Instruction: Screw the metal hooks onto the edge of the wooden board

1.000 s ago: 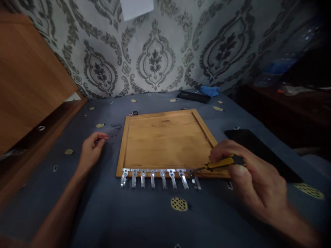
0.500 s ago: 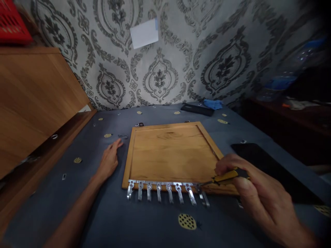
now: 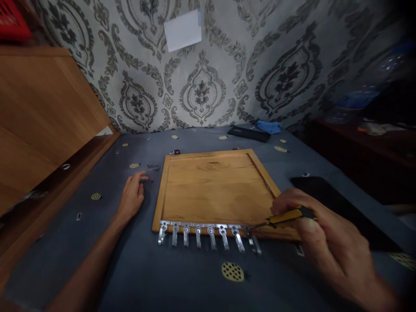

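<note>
The wooden panel point(image 3: 208, 186) lies flat on the dark patterned cloth point(image 3: 182, 277), between the two hands. A row of metal hooks point(image 3: 198, 238) spans most of its near edge, the curved ends projecting beyond the wood toward the person. The right hand point(image 3: 328, 245), at the panel's near right corner, has its fingers closed around the yellow-and-black screwdriver point(image 3: 287, 216). The shaft points left, its tip at the rightmost hook — exact seating in a screw cannot be determined. The left hand point(image 3: 131, 197) is positioned left of the panel, fingers partly extended and slightly bent, thumb parted from them; nothing is seen in its grasp. Small dark parts point(image 3: 151, 180) lie just beside its fingertips, with a thin looped metal piece point(image 3: 154, 167) just beyond. A flat black item point(image 3: 341, 212) rests right of the panel, partly behind the right hand.
</note>
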The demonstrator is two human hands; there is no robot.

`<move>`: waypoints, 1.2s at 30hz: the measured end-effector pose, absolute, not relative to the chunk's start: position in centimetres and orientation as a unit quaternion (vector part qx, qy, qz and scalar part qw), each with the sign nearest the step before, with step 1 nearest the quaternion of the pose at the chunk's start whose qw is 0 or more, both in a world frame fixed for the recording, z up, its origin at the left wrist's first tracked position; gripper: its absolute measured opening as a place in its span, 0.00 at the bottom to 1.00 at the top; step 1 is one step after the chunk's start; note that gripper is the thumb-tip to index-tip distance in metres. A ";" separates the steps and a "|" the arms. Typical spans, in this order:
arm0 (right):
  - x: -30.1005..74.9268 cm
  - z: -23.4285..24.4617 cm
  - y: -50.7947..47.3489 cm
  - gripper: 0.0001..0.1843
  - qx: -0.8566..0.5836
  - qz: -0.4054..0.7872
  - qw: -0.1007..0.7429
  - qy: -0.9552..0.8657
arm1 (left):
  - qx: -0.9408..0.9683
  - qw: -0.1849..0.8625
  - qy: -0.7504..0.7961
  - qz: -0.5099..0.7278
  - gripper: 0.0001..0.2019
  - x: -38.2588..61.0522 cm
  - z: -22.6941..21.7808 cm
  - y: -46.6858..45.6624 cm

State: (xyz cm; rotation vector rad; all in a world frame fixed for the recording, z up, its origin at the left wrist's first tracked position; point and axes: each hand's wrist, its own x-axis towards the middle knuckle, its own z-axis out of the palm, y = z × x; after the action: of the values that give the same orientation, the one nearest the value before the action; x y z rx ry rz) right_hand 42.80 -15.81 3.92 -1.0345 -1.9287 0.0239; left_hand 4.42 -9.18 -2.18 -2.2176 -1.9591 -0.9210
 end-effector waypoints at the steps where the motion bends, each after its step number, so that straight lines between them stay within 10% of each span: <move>1: 42.9 3.8 -15.7 0.15 -0.401 0.013 0.458 -0.793 | -0.718 0.022 -0.631 -0.293 0.19 4.6 -2.1 -9.2; 16: 42.9 3.4 -16.1 0.17 -0.375 0.110 0.479 -0.786 | -0.774 -0.079 -0.553 -0.298 0.13 14.1 2.4 -14.9; 22: 43.0 3.3 -16.2 0.15 -0.358 0.125 0.491 -0.784 | -0.844 -0.208 -0.447 -0.213 0.30 20.7 1.5 -16.6; 36: 43.1 3.2 -16.0 0.15 -0.337 0.137 0.497 -0.788 | -0.885 -0.141 -0.418 -0.147 0.29 24.9 0.8 -16.6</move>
State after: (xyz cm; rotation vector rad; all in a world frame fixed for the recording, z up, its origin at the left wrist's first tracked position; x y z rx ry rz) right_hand 43.11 -16.05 3.21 -0.8167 -1.9080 0.3328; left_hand 24.91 -16.57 0.78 -3.0635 -1.4454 -0.5092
